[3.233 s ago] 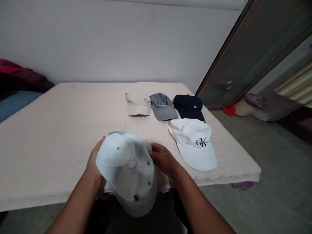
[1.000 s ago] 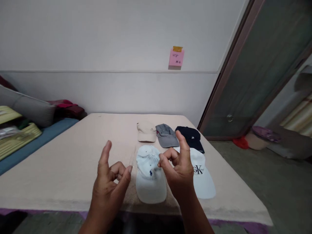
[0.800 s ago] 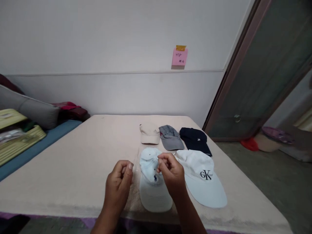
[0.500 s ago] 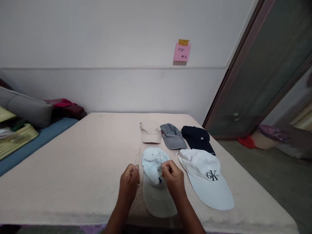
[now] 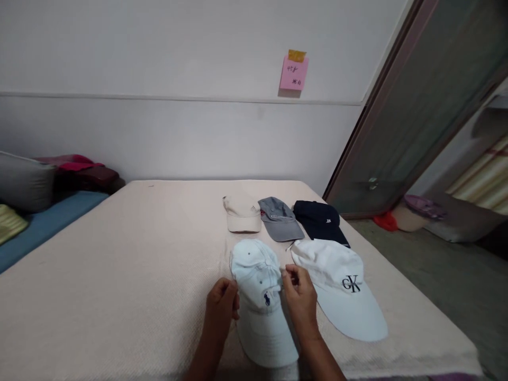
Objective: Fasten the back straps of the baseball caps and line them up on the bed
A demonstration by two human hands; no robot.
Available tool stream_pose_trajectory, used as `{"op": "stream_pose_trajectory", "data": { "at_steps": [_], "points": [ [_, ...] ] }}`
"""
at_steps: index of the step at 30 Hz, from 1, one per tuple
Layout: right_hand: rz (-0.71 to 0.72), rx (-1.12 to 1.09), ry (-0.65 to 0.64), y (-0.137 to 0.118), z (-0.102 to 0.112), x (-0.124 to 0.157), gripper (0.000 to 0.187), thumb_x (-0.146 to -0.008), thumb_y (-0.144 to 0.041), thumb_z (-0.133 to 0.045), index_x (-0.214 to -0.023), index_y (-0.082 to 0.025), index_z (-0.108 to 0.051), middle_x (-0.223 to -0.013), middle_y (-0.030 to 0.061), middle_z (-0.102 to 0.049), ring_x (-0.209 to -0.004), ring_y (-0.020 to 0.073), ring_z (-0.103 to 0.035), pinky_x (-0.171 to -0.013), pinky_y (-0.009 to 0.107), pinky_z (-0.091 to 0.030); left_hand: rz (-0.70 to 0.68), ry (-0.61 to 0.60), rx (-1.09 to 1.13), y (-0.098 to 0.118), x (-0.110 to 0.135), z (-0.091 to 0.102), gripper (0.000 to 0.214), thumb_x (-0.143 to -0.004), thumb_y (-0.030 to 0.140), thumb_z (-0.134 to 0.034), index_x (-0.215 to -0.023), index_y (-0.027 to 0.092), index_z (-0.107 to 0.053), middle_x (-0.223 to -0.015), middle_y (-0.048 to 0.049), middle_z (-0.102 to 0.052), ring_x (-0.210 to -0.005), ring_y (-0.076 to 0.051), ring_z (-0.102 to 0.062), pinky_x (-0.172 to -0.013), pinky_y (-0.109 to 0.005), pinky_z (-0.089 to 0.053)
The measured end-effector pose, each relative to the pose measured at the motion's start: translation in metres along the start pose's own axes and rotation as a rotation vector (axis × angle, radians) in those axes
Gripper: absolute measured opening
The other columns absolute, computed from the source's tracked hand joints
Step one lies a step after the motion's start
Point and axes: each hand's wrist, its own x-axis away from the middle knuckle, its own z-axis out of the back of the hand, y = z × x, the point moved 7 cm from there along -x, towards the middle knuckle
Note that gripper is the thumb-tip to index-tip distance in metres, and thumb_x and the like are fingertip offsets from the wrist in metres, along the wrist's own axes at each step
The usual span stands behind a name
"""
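Observation:
A white cap with a small navy horse logo [image 5: 260, 296] lies on a cream padded surface [image 5: 119, 264], brim toward me. My left hand [image 5: 222, 306] is curled against its left side. At the cap's right side, the fingers of my right hand [image 5: 299, 297] are pinched together. To the right lies a white cap with black letters [image 5: 337, 286]. Behind, in a row, sit a beige cap [image 5: 241, 214], a grey cap [image 5: 280, 218] and a navy cap [image 5: 319, 219].
A pink note [image 5: 293, 73] is stuck on the white wall. A dark glass door [image 5: 416, 106] leans at the right above a concrete floor. At far left are a grey cushion [image 5: 24, 180], red cloth and a blue mat [image 5: 47, 222].
The logo cap, held up in both hands earlier, now lies beside the lettered cap. My hands rose with fingers apart, then came down and closed at its sides.

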Motion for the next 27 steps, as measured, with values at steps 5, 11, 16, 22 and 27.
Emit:
{"op": "stream_pose_trajectory", "data": {
  "at_steps": [5,11,16,22,27],
  "points": [
    [-0.011,0.018,-0.126,0.002,-0.012,0.003,0.032,-0.079,-0.035,-0.053,-0.105,-0.016,-0.055,-0.096,0.0104,-0.059,-0.089,0.0228,-0.056,-0.077,0.035,-0.046,0.07,-0.012,0.051,-0.009,-0.017,-0.011,0.032,-0.076,0.04,-0.054,-0.056,0.018,-0.043,-0.043,0.0075,-0.043,-0.034,-0.006,-0.035,-0.036,-0.019,-0.031],
    [0.029,0.07,-0.261,-0.001,-0.024,0.003,0.04,-0.076,-0.035,-0.056,-0.109,-0.015,-0.054,-0.104,0.0114,-0.059,-0.098,0.0241,-0.056,-0.084,0.035,-0.044,0.057,-0.034,0.027,-0.008,-0.018,-0.014,0.03,-0.076,0.041,-0.054,-0.059,0.019,-0.044,-0.043,0.0078,-0.044,-0.033,-0.006,-0.034,-0.036,-0.02,-0.03],
    [0.029,0.112,-0.383,0.001,-0.033,0.003,0.03,-0.074,-0.024,-0.053,-0.102,-0.016,-0.057,-0.098,0.0091,-0.06,-0.094,0.0231,-0.056,-0.081,0.033,-0.043,0.043,0.043,-0.031,-0.006,-0.019,-0.004,0.026,-0.074,0.038,-0.058,-0.06,0.017,-0.048,-0.049,0.006,-0.048,-0.04,-0.007,-0.041,-0.04,-0.02,-0.033],
    [-0.003,0.105,-0.437,-0.001,-0.033,0.001,0.013,-0.072,-0.015,-0.046,-0.077,-0.019,-0.058,-0.079,0.0043,-0.059,-0.077,0.0197,-0.054,-0.069,0.028,-0.038,0.121,0.089,0.207,-0.01,-0.02,-0.015,0.02,-0.07,0.034,-0.063,-0.067,0.014,-0.059,-0.061,0.001,-0.058,-0.056,-0.011,-0.053,-0.054,-0.022,-0.042],
    [-0.191,-0.252,-0.449,0.011,-0.032,0.003,0.01,-0.074,-0.023,-0.052,-0.067,-0.019,-0.057,-0.064,-0.0012,-0.054,-0.064,0.0158,-0.049,-0.059,0.025,-0.035,0.194,0.282,0.449,-0.019,-0.024,0.002,0.009,-0.075,0.023,-0.059,-0.074,0.015,-0.061,-0.076,-0.0028,-0.062,-0.065,-0.011,-0.058,-0.058,-0.021,-0.046]
  ]
}}
